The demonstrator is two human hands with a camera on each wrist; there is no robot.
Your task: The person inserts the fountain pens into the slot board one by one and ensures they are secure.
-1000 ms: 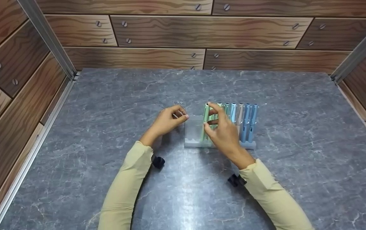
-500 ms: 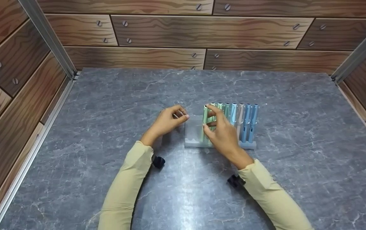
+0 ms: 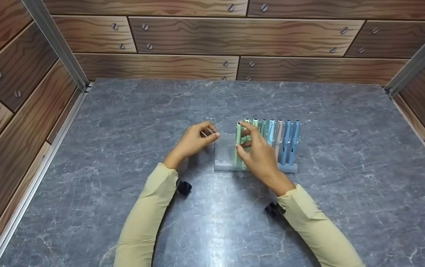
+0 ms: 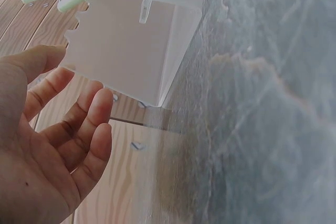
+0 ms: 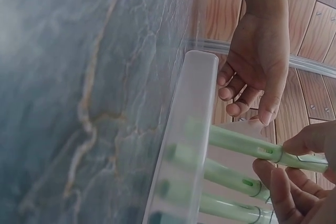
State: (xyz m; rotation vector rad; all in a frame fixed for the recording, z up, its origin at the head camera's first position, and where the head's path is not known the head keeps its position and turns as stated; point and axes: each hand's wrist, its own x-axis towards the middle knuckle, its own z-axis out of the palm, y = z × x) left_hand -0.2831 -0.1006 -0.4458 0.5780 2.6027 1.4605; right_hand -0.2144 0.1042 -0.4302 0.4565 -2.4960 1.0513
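Note:
A frosted clear pen stand (image 3: 225, 150) stands on the table with a row of capped pens leaning in it. My left hand (image 3: 195, 140) pinches the stand's upper left corner between thumb and index finger, the other fingers loosely bent, as the left wrist view shows at the stand's edge (image 4: 121, 51). With thumb and fingertips, my right hand (image 3: 263, 157) holds the leftmost light green pen (image 5: 244, 144). That pen's lower end sits behind the stand's front lip (image 5: 197, 93). Beside it lean more green pens (image 5: 231, 177), partly hidden by the right hand in the head view.
Further right in the stand are a light blue pen (image 3: 271, 131), a grey-brown pen (image 3: 279, 133) and two darker blue pens (image 3: 291, 142). Grey marbled table (image 3: 153, 107) surrounds the stand. Wood-patterned walls (image 3: 197, 37) and metal posts (image 3: 56, 44) enclose it.
The right hand and its green pen have shifted slightly left and down, revealing another green pen's top beside it. Over the last half second they hold still. The left hand stays at the corner.

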